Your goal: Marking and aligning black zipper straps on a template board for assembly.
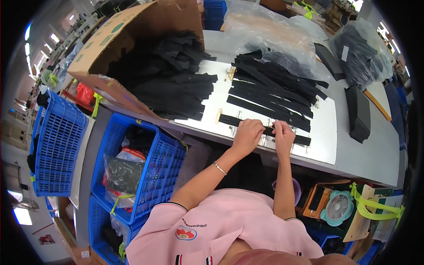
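Box at far L of surface, open, blk pile spilling out onto white board. 2nd blk stack just beyond hands, crowding the space there. Clear bag behind stack; filled bag far R, blk block nearer, both well apart from hands. Blue crate w/ wrapped stuff below surface edge, L; fan low R. Strip lies on board's near part, running L-R under both hands, ends sticking out either side. L hand: fingers bent tog. over strip; pinch or press, can't tell. R hand: just beside L, thumb + fingertips tog., pinching strip.
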Tool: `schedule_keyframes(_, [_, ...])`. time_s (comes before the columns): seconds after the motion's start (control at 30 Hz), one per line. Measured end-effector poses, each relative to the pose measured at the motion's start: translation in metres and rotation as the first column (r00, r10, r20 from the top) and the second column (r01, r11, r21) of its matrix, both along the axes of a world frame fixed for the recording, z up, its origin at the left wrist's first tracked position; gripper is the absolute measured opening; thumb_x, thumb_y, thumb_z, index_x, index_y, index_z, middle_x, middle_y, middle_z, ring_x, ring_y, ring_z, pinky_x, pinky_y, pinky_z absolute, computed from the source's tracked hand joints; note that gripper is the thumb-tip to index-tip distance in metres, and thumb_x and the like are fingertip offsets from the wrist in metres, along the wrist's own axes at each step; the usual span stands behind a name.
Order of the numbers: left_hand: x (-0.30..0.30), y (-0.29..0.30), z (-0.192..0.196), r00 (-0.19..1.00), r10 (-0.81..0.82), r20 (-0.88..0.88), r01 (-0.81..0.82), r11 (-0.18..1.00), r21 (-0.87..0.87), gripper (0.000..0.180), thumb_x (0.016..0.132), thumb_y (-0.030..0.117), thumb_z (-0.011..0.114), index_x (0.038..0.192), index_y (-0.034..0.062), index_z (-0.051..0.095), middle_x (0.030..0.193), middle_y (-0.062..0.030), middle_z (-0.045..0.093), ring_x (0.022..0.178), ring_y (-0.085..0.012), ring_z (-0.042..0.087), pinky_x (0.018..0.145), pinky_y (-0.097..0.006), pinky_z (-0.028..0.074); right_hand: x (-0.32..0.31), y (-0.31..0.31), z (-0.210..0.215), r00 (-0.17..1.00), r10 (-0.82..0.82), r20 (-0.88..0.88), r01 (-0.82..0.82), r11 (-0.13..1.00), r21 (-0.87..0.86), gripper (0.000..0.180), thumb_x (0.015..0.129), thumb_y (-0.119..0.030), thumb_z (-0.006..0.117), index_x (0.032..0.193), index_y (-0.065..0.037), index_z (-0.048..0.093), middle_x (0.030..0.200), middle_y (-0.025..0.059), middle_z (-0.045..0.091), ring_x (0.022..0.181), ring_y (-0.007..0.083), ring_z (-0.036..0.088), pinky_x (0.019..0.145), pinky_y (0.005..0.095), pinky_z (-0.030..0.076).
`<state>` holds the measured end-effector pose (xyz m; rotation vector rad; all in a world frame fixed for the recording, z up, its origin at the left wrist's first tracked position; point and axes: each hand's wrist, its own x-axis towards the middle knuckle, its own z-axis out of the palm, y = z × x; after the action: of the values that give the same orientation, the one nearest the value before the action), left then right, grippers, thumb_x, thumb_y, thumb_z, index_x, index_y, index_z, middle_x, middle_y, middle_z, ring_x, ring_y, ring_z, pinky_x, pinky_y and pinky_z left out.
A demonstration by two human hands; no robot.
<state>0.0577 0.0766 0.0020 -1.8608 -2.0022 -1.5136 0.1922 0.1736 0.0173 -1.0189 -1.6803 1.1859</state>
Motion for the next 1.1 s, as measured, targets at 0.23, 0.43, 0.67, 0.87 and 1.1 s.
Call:
schedule_keyframes(0.23, [0.003, -0.002, 0.008, 1.000, 0.011, 0.026, -0.009, 0.997, -0.076, 0.011, 0.089, 0.005, 0.072, 0.100, 0.0070, 0.069, 0.107, -0.0043, 0.068, 0.101, -0.0267, 0.062, 0.087, -0.040, 0.043, 0.003, -0.002, -0.003, 0.999, -0.003, 0.043, 0.003, 1.000, 0.014, 0.022, 0.101, -0.016, 0.067, 0.097, 0.003, 0.076, 0.072, 0.0052, 0.071, 0.063, 0.0073, 0.062, 0.058, 0.0239, 0.046])
schedule_keyframes(0.43, [0.002, 0.000, 0.013, 0.999, 0.007, 0.034, -0.004, 0.994, -0.112, 0.014, 0.089, 0.004, 0.072, 0.102, 0.0078, 0.071, 0.108, -0.0035, 0.068, 0.100, -0.0255, 0.061, 0.087, -0.039, 0.043, 0.003, -0.002, -0.002, 0.999, -0.008, 0.046, 0.007, 1.000, 0.018, 0.018, 0.100, -0.012, 0.068, 0.096, 0.003, 0.076, 0.076, 0.0050, 0.073, 0.063, 0.0077, 0.063, 0.058, 0.0235, 0.048])
schedule_keyframes(0.67, [0.000, -0.001, 0.018, 0.998, -0.009, 0.062, 0.019, 0.986, -0.168, 0.015, 0.090, 0.006, 0.072, 0.105, 0.0084, 0.072, 0.111, -0.0028, 0.067, 0.100, -0.0249, 0.061, 0.088, -0.039, 0.042, 0.003, -0.005, 0.007, 0.997, -0.008, 0.083, 0.013, 0.998, -0.058, 0.017, 0.100, -0.010, 0.066, 0.093, 0.002, 0.075, 0.076, 0.0031, 0.071, 0.065, 0.0059, 0.061, 0.059, 0.0222, 0.046])
schedule_keyframes(0.87, [-0.001, -0.001, 0.019, 0.999, -0.010, 0.048, 0.019, 0.982, -0.189, 0.017, 0.089, 0.005, 0.072, 0.106, 0.0078, 0.072, 0.112, -0.0025, 0.068, 0.101, -0.0244, 0.061, 0.088, -0.038, 0.042, 0.002, -0.005, 0.001, 1.000, 0.008, 0.019, -0.007, 1.000, -0.029, 0.014, 0.100, -0.008, 0.068, 0.094, 0.003, 0.075, 0.077, 0.0028, 0.070, 0.065, 0.0067, 0.060, 0.059, 0.0226, 0.045])
schedule_keyframes(1.1, [0.000, 0.001, 0.018, 0.999, 0.005, 0.047, 0.003, 0.985, -0.172, 0.017, 0.089, 0.005, 0.073, 0.106, 0.0086, 0.073, 0.113, -0.0017, 0.068, 0.100, -0.0238, 0.062, 0.087, -0.038, 0.042, 0.004, -0.003, 0.001, 0.999, 0.022, 0.050, -0.021, 1.000, -0.021, 0.014, 0.100, -0.008, 0.068, 0.094, 0.003, 0.074, 0.077, 0.0033, 0.070, 0.065, 0.0071, 0.060, 0.059, 0.0229, 0.046])
